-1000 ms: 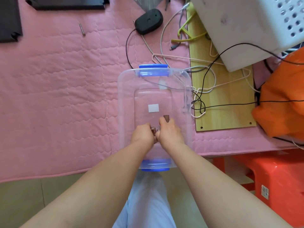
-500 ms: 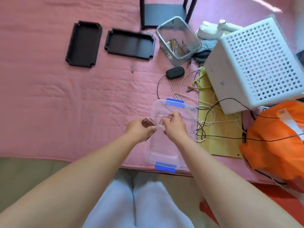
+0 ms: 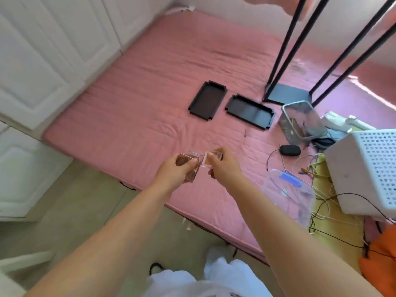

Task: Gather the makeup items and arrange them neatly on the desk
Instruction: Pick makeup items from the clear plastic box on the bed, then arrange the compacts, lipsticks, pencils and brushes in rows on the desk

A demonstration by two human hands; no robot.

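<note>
Each hand holds a small clear makeup case with brown contents, raised above the pink mattress (image 3: 132, 116). My left hand (image 3: 176, 171) grips one case (image 3: 187, 162) from the side. My right hand (image 3: 222, 166) grips the other case (image 3: 209, 160), and the two cases touch between my hands. A clear plastic box with blue latches (image 3: 289, 189) lies on the mattress to the right, below my right forearm. The frame is motion blurred, so the cases' details do not show.
Two black trays (image 3: 207, 100) (image 3: 249, 111) lie side by side further back. A wire mesh bin (image 3: 302, 120), a black mouse (image 3: 290, 150), tangled cables (image 3: 321, 202), a white perforated crate (image 3: 368, 168) and black stand legs (image 3: 287, 61) crowd the right. White cabinets (image 3: 42, 61) stand left.
Both hands lifted the two small cases out of the clear box and carried them up and left. The view swung up, so the box now lies at the right.
</note>
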